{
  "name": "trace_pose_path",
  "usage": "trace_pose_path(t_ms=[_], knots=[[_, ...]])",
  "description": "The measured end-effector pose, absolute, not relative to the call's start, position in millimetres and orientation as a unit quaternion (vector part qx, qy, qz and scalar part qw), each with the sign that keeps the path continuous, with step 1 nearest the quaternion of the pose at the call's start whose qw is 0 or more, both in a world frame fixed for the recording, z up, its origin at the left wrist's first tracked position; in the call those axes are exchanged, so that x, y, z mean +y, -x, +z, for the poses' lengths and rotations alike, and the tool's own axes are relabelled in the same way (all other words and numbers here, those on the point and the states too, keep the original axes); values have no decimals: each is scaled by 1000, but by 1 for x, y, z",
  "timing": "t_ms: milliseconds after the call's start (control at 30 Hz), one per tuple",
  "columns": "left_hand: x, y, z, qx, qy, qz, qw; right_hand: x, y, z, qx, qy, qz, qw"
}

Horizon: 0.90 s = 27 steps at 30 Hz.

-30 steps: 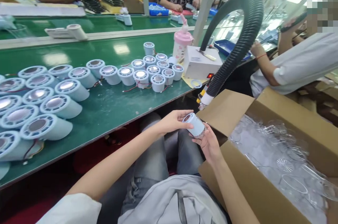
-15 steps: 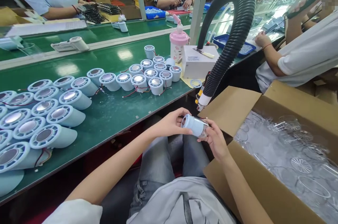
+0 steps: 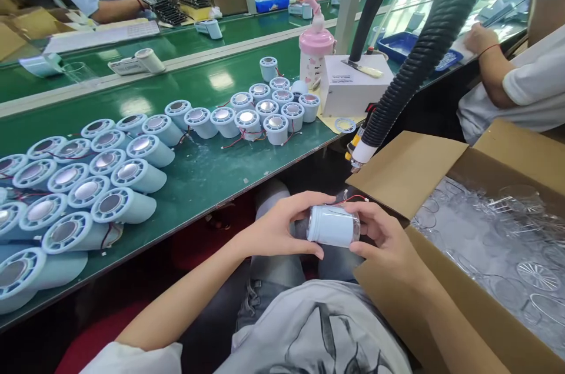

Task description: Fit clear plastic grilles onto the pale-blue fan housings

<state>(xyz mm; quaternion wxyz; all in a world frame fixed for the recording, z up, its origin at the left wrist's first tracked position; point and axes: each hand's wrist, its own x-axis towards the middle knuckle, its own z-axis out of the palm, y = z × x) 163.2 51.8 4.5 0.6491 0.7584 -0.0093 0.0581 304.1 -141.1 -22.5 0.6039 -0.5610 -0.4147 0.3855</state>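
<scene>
Above my lap, a light-blue cylindrical housing (image 3: 333, 226) lies on its side between my two hands, with a clear plastic cover (image 3: 355, 227) around its right end. My left hand (image 3: 293, 224) grips the rimmed left end, thumb below and fingers above. At the clear end, my right hand (image 3: 384, 230) holds with thumb and fingertips. Thin red wires (image 3: 353, 199) with small white connectors stick out over the top. On the green bench to the left stand many similar light-blue housings (image 3: 135, 174) with round silvery discs in their tops.
An open cardboard box (image 3: 397, 171) of clear plastic parts (image 3: 498, 244) is at my right. A black corrugated hose (image 3: 412, 74) arches over the bench edge. Beyond stand a pink-lidded bottle (image 3: 316, 47) and a white box (image 3: 353, 89). Co-workers sit across and to the right.
The housing has come nearer to me and turned from tilted to nearly level, both hands still on it. The whole view has shifted, with the bench items now further right.
</scene>
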Motion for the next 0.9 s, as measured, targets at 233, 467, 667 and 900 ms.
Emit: trace_pose_path(t_ms=[233, 467, 667, 900], knots=[[51, -151, 9, -50, -801, 90, 590, -143, -295, -12, -367, 543, 445, 610], [47, -145, 8, -69, -818, 108, 561, -139, -291, -1, -285, 539, 516, 601], [46, -141, 9, -79, -816, 111, 562, -138, -285, -2, -215, 547, 583, 561], [46, -137, 7, -72, -803, 103, 583, -131, -280, 5, -165, 542, 637, 523]])
